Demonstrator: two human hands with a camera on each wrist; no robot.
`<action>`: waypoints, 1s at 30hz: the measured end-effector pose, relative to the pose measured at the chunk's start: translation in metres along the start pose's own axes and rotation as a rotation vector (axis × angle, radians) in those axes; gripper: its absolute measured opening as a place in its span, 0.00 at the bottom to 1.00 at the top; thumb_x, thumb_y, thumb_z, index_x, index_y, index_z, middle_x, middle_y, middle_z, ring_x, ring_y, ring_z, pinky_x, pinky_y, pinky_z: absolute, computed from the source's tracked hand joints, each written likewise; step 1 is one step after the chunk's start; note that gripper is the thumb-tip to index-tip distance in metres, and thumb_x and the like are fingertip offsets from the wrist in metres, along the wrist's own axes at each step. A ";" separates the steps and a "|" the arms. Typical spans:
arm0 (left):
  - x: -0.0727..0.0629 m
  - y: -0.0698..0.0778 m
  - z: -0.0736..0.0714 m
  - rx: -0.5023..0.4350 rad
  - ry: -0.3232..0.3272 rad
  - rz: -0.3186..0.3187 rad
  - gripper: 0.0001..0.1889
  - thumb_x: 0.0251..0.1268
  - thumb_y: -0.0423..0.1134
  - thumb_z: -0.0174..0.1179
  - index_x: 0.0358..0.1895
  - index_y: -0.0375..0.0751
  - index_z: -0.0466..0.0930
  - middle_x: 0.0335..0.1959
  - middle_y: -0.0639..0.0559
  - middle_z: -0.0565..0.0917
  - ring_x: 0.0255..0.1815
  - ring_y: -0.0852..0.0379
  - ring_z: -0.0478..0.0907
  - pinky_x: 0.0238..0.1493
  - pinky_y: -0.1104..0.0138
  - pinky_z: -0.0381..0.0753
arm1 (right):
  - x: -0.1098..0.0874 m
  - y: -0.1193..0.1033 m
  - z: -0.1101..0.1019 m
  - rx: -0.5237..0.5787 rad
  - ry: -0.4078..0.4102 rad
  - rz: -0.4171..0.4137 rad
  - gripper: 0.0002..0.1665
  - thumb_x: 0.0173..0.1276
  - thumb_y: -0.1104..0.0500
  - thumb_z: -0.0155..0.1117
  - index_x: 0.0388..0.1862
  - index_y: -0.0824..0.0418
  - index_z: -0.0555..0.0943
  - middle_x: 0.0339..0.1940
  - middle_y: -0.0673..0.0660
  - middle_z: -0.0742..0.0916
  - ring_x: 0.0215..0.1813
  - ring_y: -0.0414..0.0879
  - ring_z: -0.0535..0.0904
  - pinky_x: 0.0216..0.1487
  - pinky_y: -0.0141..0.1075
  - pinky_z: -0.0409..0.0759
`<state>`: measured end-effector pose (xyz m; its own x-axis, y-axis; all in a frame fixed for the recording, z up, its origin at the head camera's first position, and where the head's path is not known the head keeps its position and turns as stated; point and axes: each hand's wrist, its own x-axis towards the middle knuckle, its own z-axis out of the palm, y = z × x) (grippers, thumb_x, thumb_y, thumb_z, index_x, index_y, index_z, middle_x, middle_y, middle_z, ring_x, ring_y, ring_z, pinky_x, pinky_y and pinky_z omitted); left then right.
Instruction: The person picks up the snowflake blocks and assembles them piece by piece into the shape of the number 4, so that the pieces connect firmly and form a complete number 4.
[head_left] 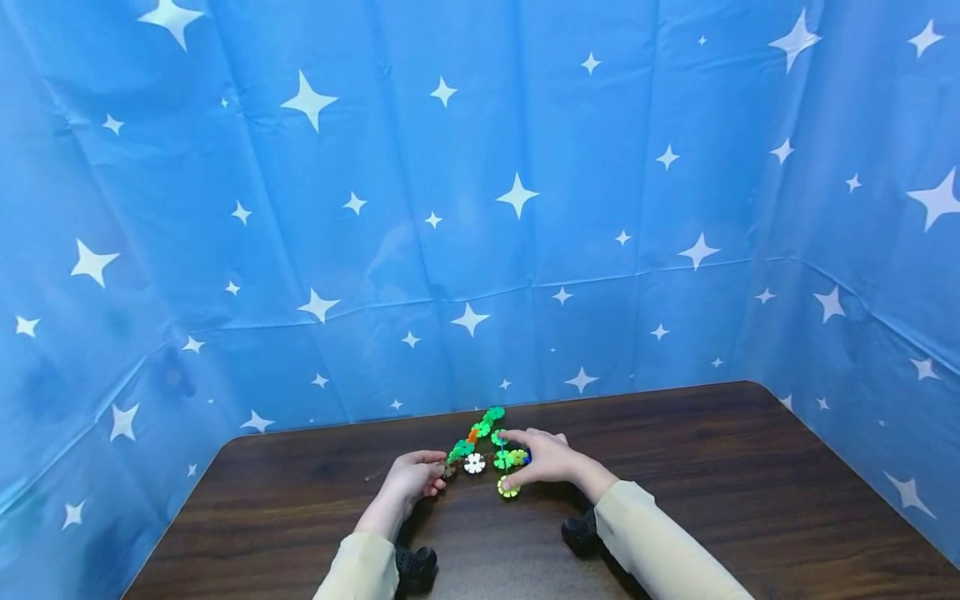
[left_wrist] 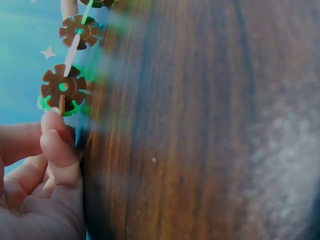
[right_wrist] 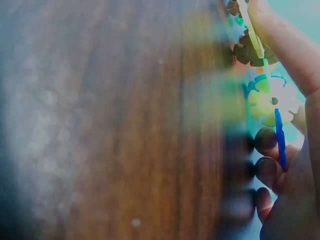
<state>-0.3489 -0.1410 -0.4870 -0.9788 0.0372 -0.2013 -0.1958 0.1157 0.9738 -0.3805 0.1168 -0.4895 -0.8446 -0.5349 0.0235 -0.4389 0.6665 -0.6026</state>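
Note:
A structure of interlocked plastic flower discs lies on the table, with a green chain (head_left: 461, 450), an orange disc (head_left: 473, 435) and a white disc (head_left: 474, 463). At its left end my left hand (head_left: 408, 482) pinches a small brown disc (left_wrist: 62, 104), seen edge-on in the left wrist view beside a larger brown disc (left_wrist: 63, 86). My right hand (head_left: 551, 460) grips the right side, thumb at a yellow disc (head_left: 508, 487) and index finger at a light green disc (head_left: 498, 437). Its other fingers lie by a blue disc (right_wrist: 280, 139), joined to a yellow-green disc (right_wrist: 267, 100).
The dark wooden table (head_left: 697, 467) carries the structure near its back edge. Behind it hangs a blue curtain (head_left: 480, 250) with white stars. Black straps (head_left: 416, 562) sit at both wrists, below light sleeves.

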 end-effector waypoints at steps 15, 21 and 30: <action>0.000 -0.001 -0.003 -0.036 0.037 -0.017 0.15 0.67 0.23 0.53 0.55 0.21 0.74 0.30 0.45 0.82 0.16 0.64 0.74 0.18 0.75 0.73 | 0.001 -0.002 0.002 0.009 -0.009 -0.004 0.51 0.52 0.37 0.74 0.73 0.50 0.66 0.67 0.57 0.74 0.67 0.57 0.68 0.56 0.59 0.58; 0.003 -0.001 -0.001 -0.041 0.014 -0.016 0.16 0.67 0.24 0.54 0.57 0.21 0.74 0.29 0.46 0.81 0.16 0.65 0.73 0.18 0.75 0.72 | -0.002 0.000 -0.005 0.040 -0.013 0.006 0.52 0.53 0.39 0.74 0.74 0.52 0.65 0.66 0.58 0.74 0.66 0.58 0.69 0.60 0.65 0.56; 0.001 0.003 -0.027 0.162 0.079 0.066 0.17 0.71 0.33 0.53 0.57 0.26 0.75 0.43 0.37 0.83 0.21 0.57 0.80 0.24 0.68 0.76 | -0.008 0.021 -0.021 0.083 0.038 -0.013 0.48 0.57 0.43 0.73 0.71 0.60 0.67 0.41 0.55 0.79 0.36 0.46 0.74 0.35 0.41 0.73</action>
<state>-0.3520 -0.1670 -0.4810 -0.9922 -0.0268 -0.1221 -0.1248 0.2743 0.9535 -0.3893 0.1465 -0.4854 -0.8506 -0.5223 0.0610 -0.4243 0.6133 -0.6662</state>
